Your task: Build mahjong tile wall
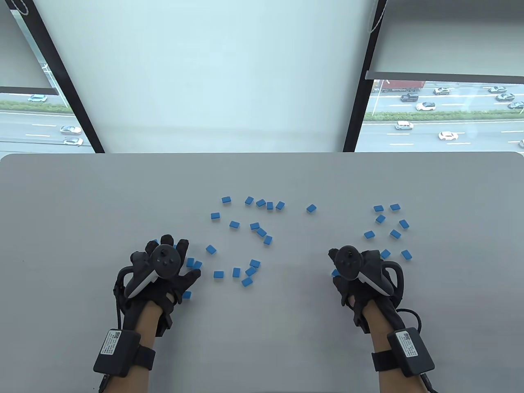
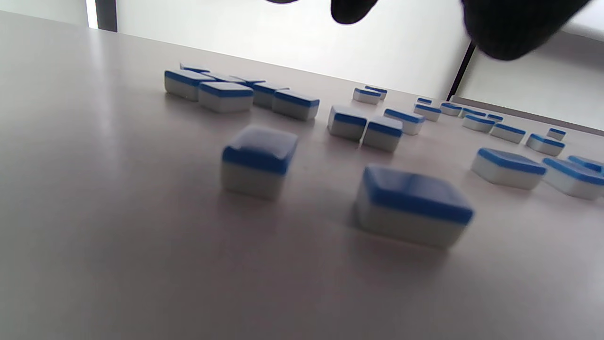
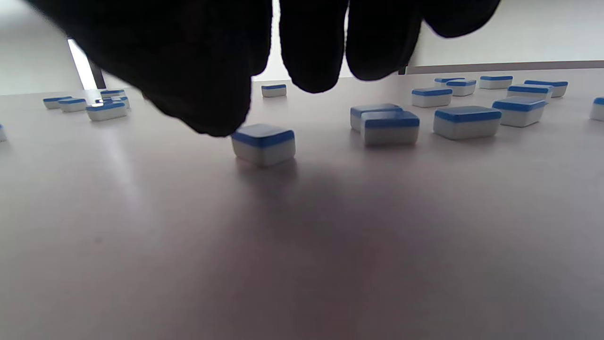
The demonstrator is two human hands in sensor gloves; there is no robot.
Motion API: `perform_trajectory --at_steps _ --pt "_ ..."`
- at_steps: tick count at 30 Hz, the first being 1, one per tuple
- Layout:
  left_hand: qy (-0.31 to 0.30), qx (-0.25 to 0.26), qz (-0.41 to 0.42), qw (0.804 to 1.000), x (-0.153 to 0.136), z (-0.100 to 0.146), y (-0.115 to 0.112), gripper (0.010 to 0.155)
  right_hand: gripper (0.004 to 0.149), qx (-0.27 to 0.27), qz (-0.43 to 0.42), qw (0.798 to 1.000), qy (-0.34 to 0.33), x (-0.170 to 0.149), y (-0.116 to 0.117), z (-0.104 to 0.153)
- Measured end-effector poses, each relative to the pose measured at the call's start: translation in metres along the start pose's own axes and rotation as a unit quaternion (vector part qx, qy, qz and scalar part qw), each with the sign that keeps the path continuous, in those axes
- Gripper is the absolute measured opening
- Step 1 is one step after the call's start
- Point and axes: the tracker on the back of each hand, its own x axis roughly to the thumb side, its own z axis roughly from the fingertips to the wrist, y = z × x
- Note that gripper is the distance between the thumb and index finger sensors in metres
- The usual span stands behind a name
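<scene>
Tiles (image 1: 254, 226) lie scattered face-down, none walled yet. Left hand (image 1: 163, 268) spread flat among several; right hand (image 1: 354, 272) hangs loose, a tile (image 3: 263, 143) just under its fingertips (image 3: 309, 71). Neither grasps. Advice: sweep inward, align edges before stacking.

Black-gloved left hand (image 1: 163, 272) covers several of the small blue-backed white mahjong tiles (image 1: 190, 262) in the table view; only slivers show at its edges, count unreadable. Black-gloved right hand (image 1: 356, 274) hides most of one blue tile (image 1: 335, 273) beneath it. Tile faces are all down, markings not visible. Left wrist view: fingertips (image 2: 514, 28) cut off by the top edge, nearest tile (image 2: 413, 205) blurred. Right wrist view: fingers (image 3: 311, 47) cropped at top, contact with the closest tile (image 3: 264, 143) unclear.
</scene>
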Motion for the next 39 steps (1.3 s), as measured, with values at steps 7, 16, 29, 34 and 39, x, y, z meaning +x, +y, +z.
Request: perform_trajectory --at_steps 7,16,29,34,39 --pt "0.0 -0.001 -0.007 1.0 0.001 0.0 -0.001 0.086 0.063 0.037 0.031 0.999 -0.006 0.006 0.011 -0.004" --pt "0.001 -0.003 -0.011 1.0 0.002 0.0 -0.002 0.086 0.056 0.03 0.048 0.998 -0.018 0.022 0.014 -0.006" --pt "0.004 -0.008 -0.019 1.0 0.003 0.0 -0.003 0.086 0.058 0.017 0.008 0.993 -0.115 0.084 0.02 0.008" --pt "0.004 -0.009 -0.02 1.0 0.004 0.0 -0.003 0.086 0.058 0.021 0.03 0.992 -0.122 0.091 0.025 0.009" --pt "0.004 -0.013 -0.024 1.0 0.005 0.0 -0.005 0.086 0.057 0.01 0.024 0.991 -0.131 0.094 0.026 0.011"
